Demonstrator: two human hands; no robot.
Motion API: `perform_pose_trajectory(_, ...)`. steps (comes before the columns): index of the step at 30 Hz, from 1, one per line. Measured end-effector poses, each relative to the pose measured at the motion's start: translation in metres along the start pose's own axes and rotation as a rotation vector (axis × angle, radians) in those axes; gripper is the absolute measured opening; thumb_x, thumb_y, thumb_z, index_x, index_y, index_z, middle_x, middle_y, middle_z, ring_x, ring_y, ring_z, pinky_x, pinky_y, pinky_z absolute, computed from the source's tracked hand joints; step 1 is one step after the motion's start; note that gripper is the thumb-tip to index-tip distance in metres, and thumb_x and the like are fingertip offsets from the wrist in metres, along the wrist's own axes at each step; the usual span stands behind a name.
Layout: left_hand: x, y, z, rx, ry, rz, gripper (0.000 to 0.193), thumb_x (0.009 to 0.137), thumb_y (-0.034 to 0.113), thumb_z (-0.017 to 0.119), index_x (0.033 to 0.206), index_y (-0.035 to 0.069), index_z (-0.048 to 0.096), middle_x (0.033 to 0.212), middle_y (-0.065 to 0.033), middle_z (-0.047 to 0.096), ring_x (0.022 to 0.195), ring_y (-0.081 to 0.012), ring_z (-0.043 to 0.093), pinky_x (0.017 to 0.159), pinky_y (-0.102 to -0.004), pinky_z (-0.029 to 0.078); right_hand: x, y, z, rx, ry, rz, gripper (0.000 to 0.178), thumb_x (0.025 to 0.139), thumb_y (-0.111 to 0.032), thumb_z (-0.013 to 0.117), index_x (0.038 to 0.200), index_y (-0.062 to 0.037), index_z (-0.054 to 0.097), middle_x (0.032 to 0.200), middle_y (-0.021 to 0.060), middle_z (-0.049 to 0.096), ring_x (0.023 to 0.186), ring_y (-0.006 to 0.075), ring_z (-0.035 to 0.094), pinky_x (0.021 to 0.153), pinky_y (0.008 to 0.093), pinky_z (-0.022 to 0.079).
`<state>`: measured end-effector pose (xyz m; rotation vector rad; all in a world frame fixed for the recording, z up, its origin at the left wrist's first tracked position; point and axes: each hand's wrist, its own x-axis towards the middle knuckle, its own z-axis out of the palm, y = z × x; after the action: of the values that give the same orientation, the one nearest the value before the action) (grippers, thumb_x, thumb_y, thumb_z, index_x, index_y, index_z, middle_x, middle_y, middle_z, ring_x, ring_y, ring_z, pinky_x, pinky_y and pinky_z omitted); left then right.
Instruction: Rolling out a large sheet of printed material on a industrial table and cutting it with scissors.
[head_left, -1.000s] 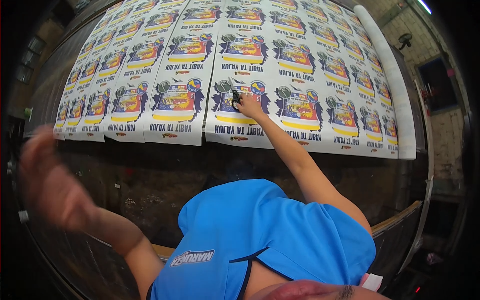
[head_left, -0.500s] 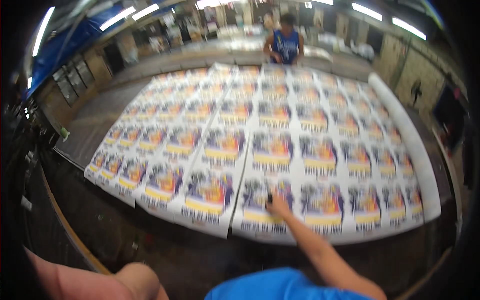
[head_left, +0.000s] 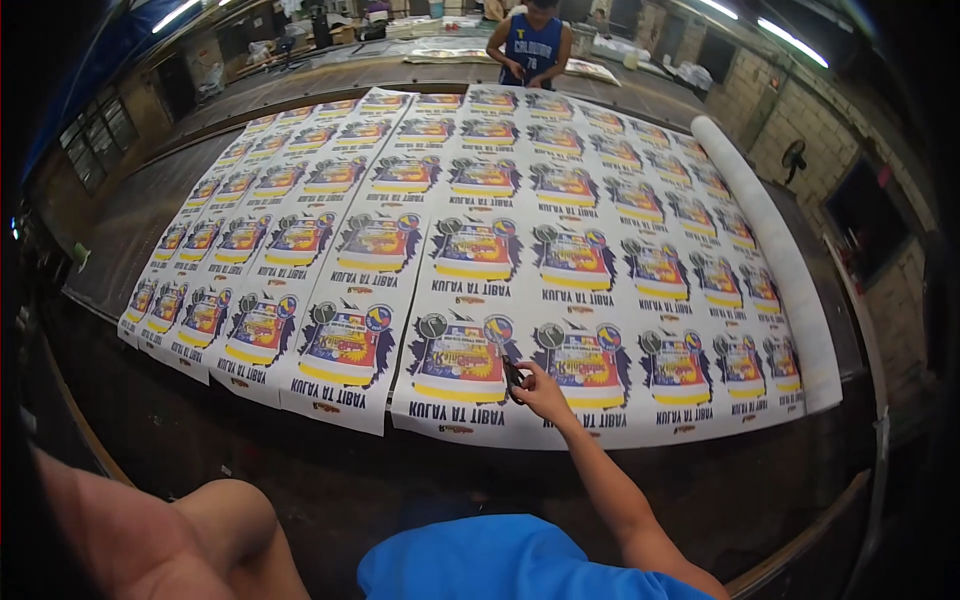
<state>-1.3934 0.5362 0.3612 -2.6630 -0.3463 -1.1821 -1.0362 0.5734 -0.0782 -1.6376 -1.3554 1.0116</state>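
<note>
Dark table [head_left: 115, 255] spreads under printed sheets [head_left: 610, 240], with a white roll [head_left: 775, 240] at 3 o'clock and a co-worker [head_left: 535, 50] at 12. The right hand [head_left: 542, 390] grips scissors [head_left: 512, 378], blades pointing to 11 o'clock over the nearest row. From it, the slit [head_left: 389, 415] lies toward 9, long axis running 6 to 1. The left hand [head_left: 110, 530], cut off at 8, is farther; its grasp cannot be told. The sheets' near edge and open room lie at 6.

Dark lettering [head_left: 472, 414] on printed sheet [head_left: 590, 305], white characters [head_left: 531, 48] on blue jersey [head_left: 540, 75]
</note>
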Motion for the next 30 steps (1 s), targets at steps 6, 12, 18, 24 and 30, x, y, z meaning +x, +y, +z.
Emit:
perform_pose_trajectory(6,-0.046,-0.007,0.067,-0.179,0.264,-0.401,0.020,0.091,0.014,0.059,0.107,0.001,0.061,0.100,-0.0150,0.064,0.087,-0.0274,0.061,0.075,-0.0391,0.049,-0.099,0.018,-0.031,0.455,0.014,0.254,0.050,0.087,-0.019,0.077,0.129,-0.0036,0.055,0.065,-0.0056,0.054,0.059,0.0023,0.048,0.052,0.0196,0.033)
perform_pose_trajectory(12,-0.260,0.019,0.295,-1.278,-0.604,-1.486,0.037,0.097,0.021,0.061,0.130,0.005,0.054,0.117,-0.0068,0.062,0.108,-0.0172,0.059,0.094,-0.0345,0.046,-0.211,0.036,-0.006,0.474,0.069,0.422,0.049,0.088,-0.012,0.074,0.131,-0.0042,0.054,0.072,-0.0014,0.063,0.064,0.0050,0.058,0.054,0.0204,0.039)
perform_pose_trajectory(18,-0.382,0.041,0.400,-1.850,-0.131,-2.189,0.056,0.093,0.024,0.065,0.143,0.013,0.040,0.150,-0.0068,0.039,0.133,-0.0285,0.043,0.106,-0.0560,0.040,-0.264,0.042,0.040,0.664,0.059,0.442,0.047,0.092,-0.013,0.069,0.134,-0.0053,0.050,0.074,0.0039,0.066,0.059,0.0085,0.061,0.048,0.0217,0.040)
perform_pose_trajectory(24,-0.358,0.056,0.409,-1.882,0.115,-2.013,0.041,0.089,0.038,0.072,0.119,0.012,0.059,0.103,-0.0025,0.065,0.102,-0.0170,0.062,0.087,-0.0404,0.054,-0.257,0.021,0.055,0.667,-0.048,0.578,0.046,0.100,-0.036,0.055,0.135,-0.0078,0.047,0.071,0.0049,0.063,0.052,0.0108,0.058,0.042,0.0219,0.036)
perform_pose_trajectory(30,-0.342,0.059,0.386,-1.577,-0.043,-1.945,0.034,0.091,0.034,0.073,0.102,0.004,0.064,0.072,-0.0016,0.062,0.060,-0.0119,0.061,0.055,-0.0264,0.053,-0.213,-0.003,0.058,0.804,0.102,0.438,0.048,0.101,-0.044,0.051,0.134,-0.0088,0.049,0.067,0.0031,0.059,0.046,0.0088,0.052,0.040,0.0203,0.033)
